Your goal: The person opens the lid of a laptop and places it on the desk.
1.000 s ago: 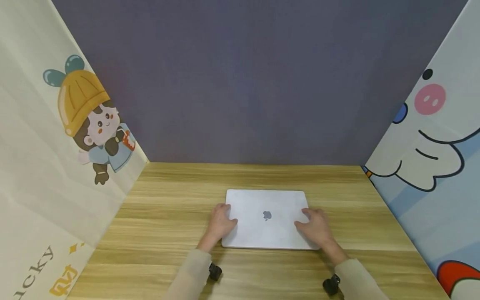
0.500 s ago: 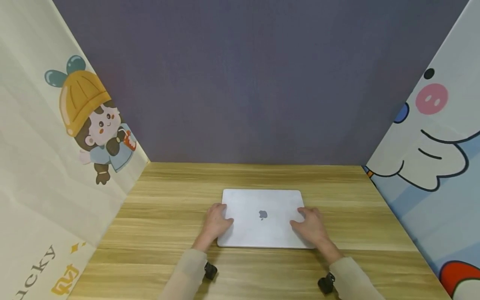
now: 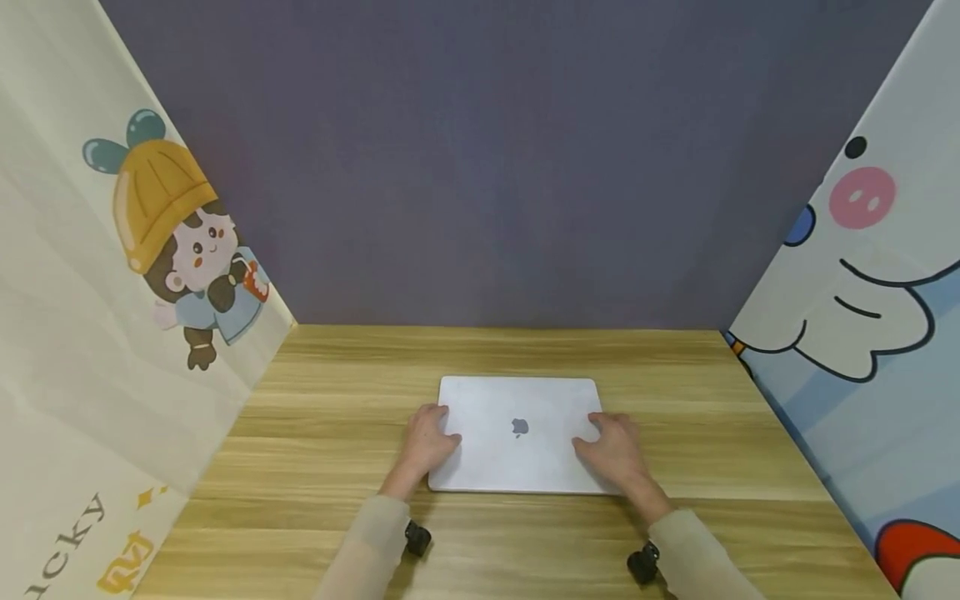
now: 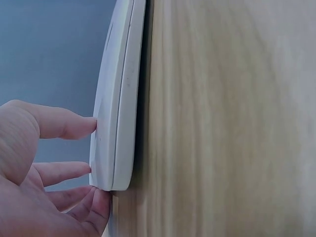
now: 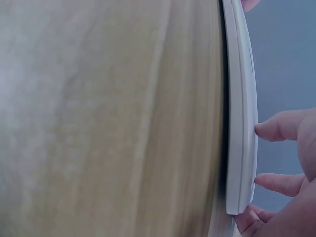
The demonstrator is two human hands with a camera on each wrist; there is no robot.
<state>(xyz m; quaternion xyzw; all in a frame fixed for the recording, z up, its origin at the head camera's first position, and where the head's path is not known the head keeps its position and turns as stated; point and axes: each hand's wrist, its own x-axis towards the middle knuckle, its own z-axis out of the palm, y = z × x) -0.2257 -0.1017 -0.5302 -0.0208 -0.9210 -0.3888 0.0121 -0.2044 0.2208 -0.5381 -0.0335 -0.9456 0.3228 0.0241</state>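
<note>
Left hand [image 3: 427, 442] at 9 o'clock, right hand [image 3: 617, 450] at 3, pinch laptop [image 3: 517, 462]. Likely moving step; next needs even hold.

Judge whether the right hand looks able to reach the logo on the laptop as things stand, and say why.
Probably yes: the right hand grips the laptop by its right end, and nothing lies between that hand and the logo. It would likely need to loosen that grip first.

The sleeves [image 3: 370, 543] are plain pale beige, the wrist cameras [image 3: 417, 539] boxy and black
</note>
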